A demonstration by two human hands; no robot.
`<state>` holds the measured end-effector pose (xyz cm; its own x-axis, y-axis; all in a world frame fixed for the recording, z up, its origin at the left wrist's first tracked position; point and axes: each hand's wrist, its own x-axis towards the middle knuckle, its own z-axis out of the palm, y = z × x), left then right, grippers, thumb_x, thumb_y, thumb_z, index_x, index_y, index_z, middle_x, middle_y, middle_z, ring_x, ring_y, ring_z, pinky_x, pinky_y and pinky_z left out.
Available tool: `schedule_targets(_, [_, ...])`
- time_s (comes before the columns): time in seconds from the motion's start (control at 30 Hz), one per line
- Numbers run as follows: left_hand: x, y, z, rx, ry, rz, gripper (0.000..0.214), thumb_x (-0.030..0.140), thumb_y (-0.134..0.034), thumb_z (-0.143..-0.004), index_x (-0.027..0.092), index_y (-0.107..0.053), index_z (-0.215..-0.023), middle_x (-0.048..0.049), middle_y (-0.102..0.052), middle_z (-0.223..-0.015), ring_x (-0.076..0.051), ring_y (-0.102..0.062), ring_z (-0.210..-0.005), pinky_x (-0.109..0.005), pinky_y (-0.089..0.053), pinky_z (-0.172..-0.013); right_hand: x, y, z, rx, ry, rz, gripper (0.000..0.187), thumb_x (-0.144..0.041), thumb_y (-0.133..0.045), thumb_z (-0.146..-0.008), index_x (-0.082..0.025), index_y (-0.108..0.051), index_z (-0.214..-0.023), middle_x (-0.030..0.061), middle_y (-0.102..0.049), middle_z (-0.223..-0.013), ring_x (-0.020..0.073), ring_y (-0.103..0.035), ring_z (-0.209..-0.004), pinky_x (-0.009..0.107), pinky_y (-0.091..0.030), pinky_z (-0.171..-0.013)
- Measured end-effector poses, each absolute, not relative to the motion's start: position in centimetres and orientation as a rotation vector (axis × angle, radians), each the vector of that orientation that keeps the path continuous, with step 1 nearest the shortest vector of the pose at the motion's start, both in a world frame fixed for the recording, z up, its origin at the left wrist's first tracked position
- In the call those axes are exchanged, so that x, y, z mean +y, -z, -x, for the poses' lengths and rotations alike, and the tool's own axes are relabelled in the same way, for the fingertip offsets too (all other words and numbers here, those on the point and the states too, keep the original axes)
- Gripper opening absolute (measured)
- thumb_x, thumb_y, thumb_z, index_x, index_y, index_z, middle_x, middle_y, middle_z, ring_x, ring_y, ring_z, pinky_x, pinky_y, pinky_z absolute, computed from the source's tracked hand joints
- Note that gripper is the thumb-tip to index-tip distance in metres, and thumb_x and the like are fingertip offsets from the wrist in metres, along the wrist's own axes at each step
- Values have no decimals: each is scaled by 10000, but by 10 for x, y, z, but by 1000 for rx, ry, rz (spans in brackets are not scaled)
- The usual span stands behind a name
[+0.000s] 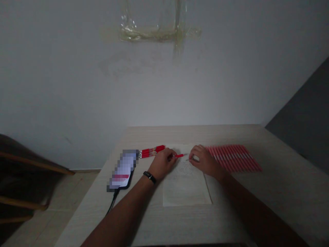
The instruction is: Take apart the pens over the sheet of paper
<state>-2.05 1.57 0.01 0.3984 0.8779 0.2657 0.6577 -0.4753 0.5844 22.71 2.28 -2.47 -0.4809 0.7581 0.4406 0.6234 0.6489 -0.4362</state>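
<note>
Two hands meet over the paper [186,192], which lies flat in the middle of the table [269,192]. Your left hand [162,164] is closed around a red pen [179,155] whose end points right. Your right hand [204,160] has its fingers drawn together on a thin piece [187,159], its tip just beside the pen's end (what the piece is, you cannot tell from here).

The table's far edge runs along the wall, and its left edge slants down toward you. The phone [122,169] lies near that left edge, its cable [112,202] dropping over it. Bare tabletop lies behind the paper up to the wall, and more lies to the right of and in front of the row [233,157].

By count: one paper, one phone, one cable, one wristband [149,177] on your left wrist. A cluster [151,151] of about four red pens lies just left of your left hand. The row holds many red pens side by side, touching your right hand, too blurred to count. A chair [23,171] stands off to the left, well apart.
</note>
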Motion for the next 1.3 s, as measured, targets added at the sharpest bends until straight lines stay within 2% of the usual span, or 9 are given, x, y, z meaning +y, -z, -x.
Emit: schedule_targets(1.3, [16,1,21,1277,-737,-2291,129,252,-582,-905,161,-669,-878,-52,-645,-813,-162,-551,-726,-277,-396,-649,22,26,-228,-2271,-316,1102,179,-112,-748,-788,-218,-640,-882,34,-636,-925,235,-560,-951,388,-417,-873])
